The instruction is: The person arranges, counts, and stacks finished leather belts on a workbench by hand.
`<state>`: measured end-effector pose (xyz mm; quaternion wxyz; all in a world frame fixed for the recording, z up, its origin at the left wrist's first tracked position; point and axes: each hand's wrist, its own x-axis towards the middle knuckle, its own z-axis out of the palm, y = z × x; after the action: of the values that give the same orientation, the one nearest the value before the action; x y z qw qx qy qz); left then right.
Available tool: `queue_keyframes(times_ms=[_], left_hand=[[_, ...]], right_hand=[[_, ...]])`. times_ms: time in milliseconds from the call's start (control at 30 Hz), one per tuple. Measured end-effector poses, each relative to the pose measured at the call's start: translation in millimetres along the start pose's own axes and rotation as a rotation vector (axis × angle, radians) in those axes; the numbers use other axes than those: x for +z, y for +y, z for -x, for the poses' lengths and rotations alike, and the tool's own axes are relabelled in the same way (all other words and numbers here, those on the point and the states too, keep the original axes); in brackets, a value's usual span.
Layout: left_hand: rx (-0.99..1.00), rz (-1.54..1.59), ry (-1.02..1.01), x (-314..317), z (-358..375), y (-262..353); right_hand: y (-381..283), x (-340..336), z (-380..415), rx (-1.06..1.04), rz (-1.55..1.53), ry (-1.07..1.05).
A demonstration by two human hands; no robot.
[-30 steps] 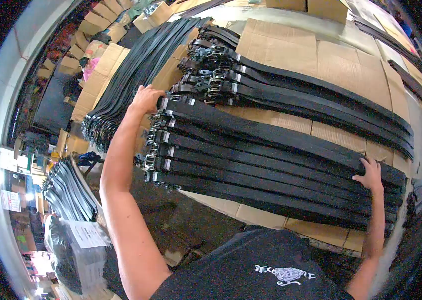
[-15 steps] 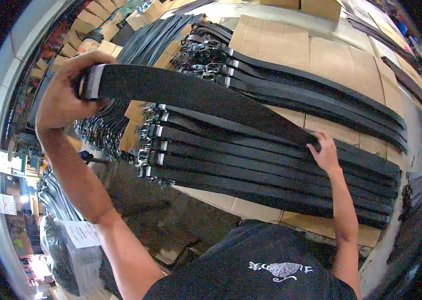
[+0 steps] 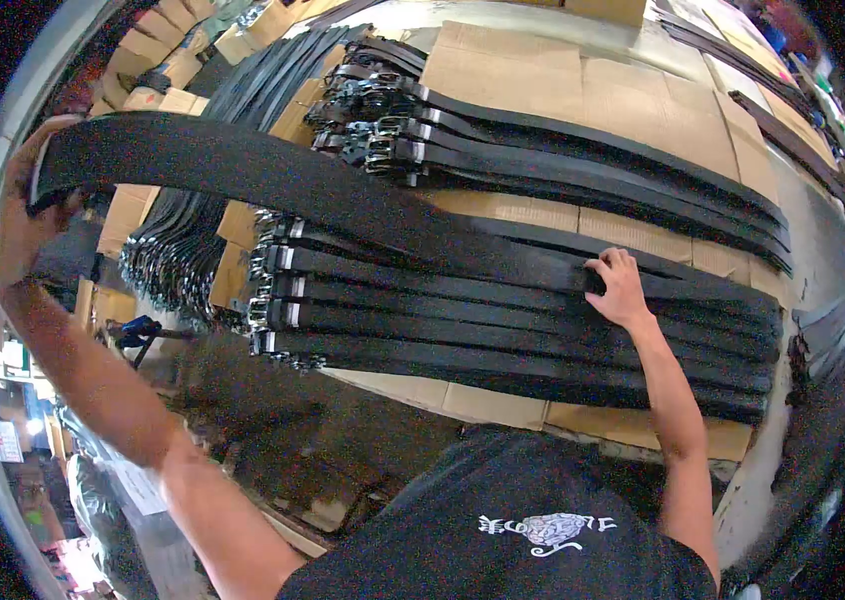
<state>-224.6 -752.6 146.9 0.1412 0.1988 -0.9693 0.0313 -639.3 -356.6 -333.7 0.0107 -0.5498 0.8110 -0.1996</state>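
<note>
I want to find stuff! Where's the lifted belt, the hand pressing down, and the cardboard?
lifted belt (image 3: 273, 175), head view, middle of strap.
right hand (image 3: 620, 290), head view, back of hand.
cardboard (image 3: 583, 95), head view, bare sheet.

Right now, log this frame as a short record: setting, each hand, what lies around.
setting: table covered with flattened cardboard
left hand: grips the raised end of a bundle of black belts
right hand: presses the bundle's far part onto the near belt stack
other: second belt stack with buckles; cardboard boxes at upper left
</note>
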Motion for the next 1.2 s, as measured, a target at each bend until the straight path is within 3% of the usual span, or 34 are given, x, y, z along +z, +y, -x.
queue_keyframes(times_ms=[67, 167, 200, 300, 367, 433, 467, 500, 567, 633, 800, 867, 900, 933, 967, 1000, 1200], left_hand=[[-0.043, -0.074, 0.026, -1.8, 8.6, -14.2], [-0.184, 0.033, 0.128, 12.9, 19.5, -55.9], [-0.301, -0.059, 0.109, 23.1, 15.9, -35.0], [-0.438, -0.097, -0.197, 64.5, 2.2, -26.5], [-0.265, 0.079, -0.227, 127.7, 13.9, -68.6], [-0.307, -0.027, -0.273, 161.7, 5.3, -2.6], [-0.286, -0.004, -0.238, 185.0, 6.0, -5.6], [-0.262, 0.021, -0.201, 211.7, 5.4, -14.2], [-0.178, -0.023, -0.150, 251.2, 2.7, -24.8], [-0.206, -0.105, -0.160, 266.5, -5.2, -26.7], [-0.067, -0.139, -0.144, 318.9, -10.7, -52.1], [-0.030, -0.099, -0.190, 328.7, -17.7, -41.1], [-0.010, -0.116, -0.208, 330.8, -20.4, -30.6], [-0.005, -0.100, -0.266, 336.0, -23.0, -29.9], [0.029, -0.100, -0.259, 345.8, -20.3, -38.8], [0.014, -0.132, -0.284, 357.3, -21.3, -51.0], [-0.048, -0.216, -0.303, 366.0, -23.9, -56.7]], right_hand=[[3.7, -8.9, 7.7, -0.060, 0.055, 0.087], [13.7, -11.8, 16.0, 0.048, -0.070, 0.065], [10.5, -25.1, 20.6, 0.130, -0.082, 0.053], [40.9, -75.6, 41.6, 0.164, 0.057, 0.132], [56.4, -132.0, 57.3, 0.250, 0.202, 0.191], [35.4, -201.7, 57.8, 0.302, 0.233, 0.260], [36.7, -229.4, 65.8, 0.234, 0.307, 0.363], [67.6, -251.8, 79.4, 0.380, 0.275, 0.325], [128.5, -311.9, 111.0, 0.345, 0.139, 0.365], [191.9, -336.8, 138.8, 0.276, 0.084, 0.413], [246.8, -376.1, 200.5, 0.470, 0.373, 0.276], [150.6, -321.0, 144.1, 0.635, 0.320, 0.029], [134.3, -288.9, 139.2, 0.620, 0.358, 0.075], [167.6, -253.6, 147.2, 0.554, 0.394, -0.094], [124.3, -237.9, 126.6, 0.470, 0.444, -0.164], [129.7, -213.2, 126.8, 0.566, 0.386, -0.254], [170.0, -130.8, 133.7, 0.456, 0.214, -0.230]])
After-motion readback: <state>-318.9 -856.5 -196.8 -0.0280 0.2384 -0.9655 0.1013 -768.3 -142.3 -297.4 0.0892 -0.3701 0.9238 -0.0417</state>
